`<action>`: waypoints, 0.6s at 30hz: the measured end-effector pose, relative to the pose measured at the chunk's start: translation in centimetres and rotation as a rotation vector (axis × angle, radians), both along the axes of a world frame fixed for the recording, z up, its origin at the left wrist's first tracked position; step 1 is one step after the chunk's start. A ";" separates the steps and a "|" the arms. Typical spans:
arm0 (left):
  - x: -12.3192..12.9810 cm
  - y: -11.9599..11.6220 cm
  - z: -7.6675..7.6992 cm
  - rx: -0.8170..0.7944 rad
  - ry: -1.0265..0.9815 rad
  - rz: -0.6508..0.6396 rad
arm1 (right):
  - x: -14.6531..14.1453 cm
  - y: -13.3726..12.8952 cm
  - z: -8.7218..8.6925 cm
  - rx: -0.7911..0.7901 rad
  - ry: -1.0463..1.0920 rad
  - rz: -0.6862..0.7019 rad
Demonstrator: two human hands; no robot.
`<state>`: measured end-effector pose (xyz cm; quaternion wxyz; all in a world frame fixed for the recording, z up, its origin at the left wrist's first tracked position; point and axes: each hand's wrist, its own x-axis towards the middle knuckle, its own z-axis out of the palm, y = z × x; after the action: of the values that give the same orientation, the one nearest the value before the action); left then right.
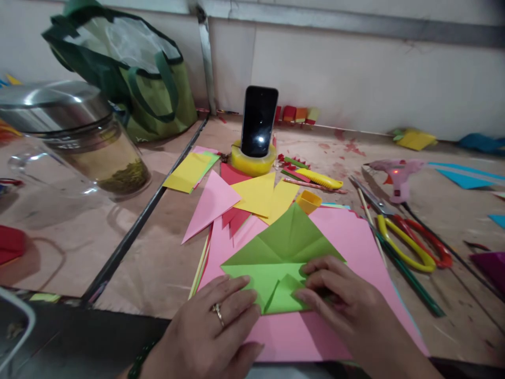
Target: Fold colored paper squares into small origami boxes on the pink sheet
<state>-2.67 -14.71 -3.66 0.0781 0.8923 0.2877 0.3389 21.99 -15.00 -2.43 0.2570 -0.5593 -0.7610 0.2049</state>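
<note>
Left hand (213,326) spread, pressing green sheet (290,239); right hand (347,305) pinching its flap (287,288). Square edges first, then crease firmly.

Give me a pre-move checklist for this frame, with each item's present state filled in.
1. Green paper lying on the pink sheets: ok.
2. Left hand touching the paper's left side: ok.
3. Right hand at the small folded flap: ok.
4. Scissors clear of both hands: ok.
5. Glue gun tip cool: cannot tell; a red light shows.
6. Flap's edges exactly aligned: cannot tell, fingers cover part.
</note>
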 end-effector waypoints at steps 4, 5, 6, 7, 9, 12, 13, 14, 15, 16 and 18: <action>0.1 0.3 0.1 -0.006 0.042 -0.004 | -0.2 0.1 0.1 0.036 -0.026 -0.011; 0.1 0.3 0.1 -0.013 0.051 0.005 | -0.2 0.1 0.0 0.046 -0.032 -0.012; 0.2 0.3 0.2 -0.017 0.056 0.012 | -0.2 0.1 0.0 0.054 -0.037 -0.012; 0.2 0.3 0.2 -0.023 0.060 0.015 | -0.2 0.1 -0.1 0.059 -0.041 -0.012; 0.3 0.3 0.3 -0.040 0.061 0.016 | -0.2 0.0 -0.3 0.059 -0.041 -0.020; 0.3 0.3 0.3 -0.067 0.062 0.014 | -0.1 -0.1 -0.5 0.042 -0.034 -0.037; 0.3 0.3 0.3 -0.075 0.061 0.013 | -0.1 -0.1 -0.6 0.035 -0.035 -0.038; 0.3 0.3 0.3 -0.078 0.058 0.010 | 0.0 -0.2 -0.6 0.032 -0.036 -0.039; 0.3 0.3 0.3 -0.082 0.062 0.011 | 0.0 -0.2 -0.6 0.031 -0.039 -0.037; 0.3 0.3 0.3 -0.084 0.064 0.013 | 0.0 -0.2 -0.6 0.034 -0.042 -0.035; 0.3 0.2 0.4 -0.097 0.078 0.025 | 0.0 -0.3 -0.6 0.048 -0.046 -0.036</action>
<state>-2.34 -14.54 -3.30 0.1059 0.8963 0.3180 0.2904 22.00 -15.25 -2.99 0.2566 -0.5711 -0.7612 0.1690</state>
